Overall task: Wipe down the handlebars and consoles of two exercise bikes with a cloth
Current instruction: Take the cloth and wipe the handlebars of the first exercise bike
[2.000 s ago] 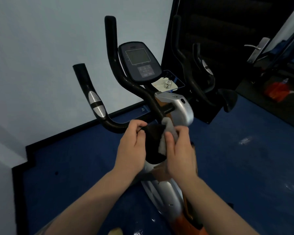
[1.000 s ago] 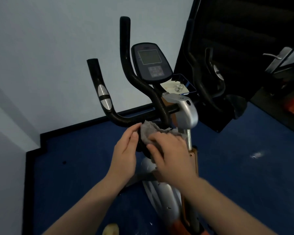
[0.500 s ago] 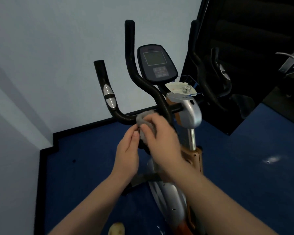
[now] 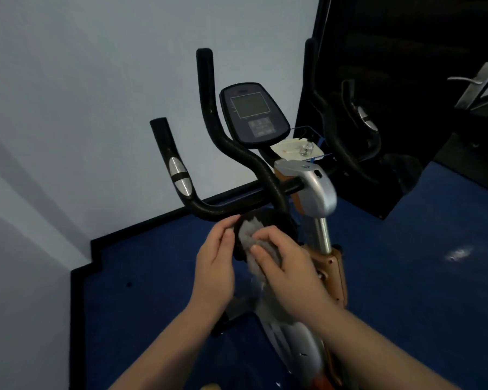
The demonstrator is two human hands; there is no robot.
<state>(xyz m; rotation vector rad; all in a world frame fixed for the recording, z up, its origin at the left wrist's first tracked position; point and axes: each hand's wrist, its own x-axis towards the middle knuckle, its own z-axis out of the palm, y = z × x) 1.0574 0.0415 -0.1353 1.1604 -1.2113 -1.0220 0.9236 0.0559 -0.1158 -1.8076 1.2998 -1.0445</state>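
Observation:
An exercise bike stands before me with black handlebars (image 4: 223, 153) and a dark oval console (image 4: 254, 114) between them. A silver pulse sensor (image 4: 179, 175) sits on the left bar. My right hand (image 4: 285, 263) presses a grey cloth (image 4: 248, 235) against a round black pad (image 4: 268, 220) hanging just below the handlebar. My left hand (image 4: 216, 263) grips that pad's left edge. The right handlebar (image 4: 338, 136) blends into the dark background.
A pale wall runs along the left, meeting blue carpet (image 4: 406, 277) at a black skirting. A dark panel (image 4: 406, 66) stands behind the bike on the right. A small tray (image 4: 293, 150) with a little bottle sits behind the console. A silver post housing (image 4: 316, 187) is beside my right hand.
The view has shifted left and nearer to the bike. My right hand has slid the cloth down from the bar's bend onto the black pad, while the left hand stays on its edge.

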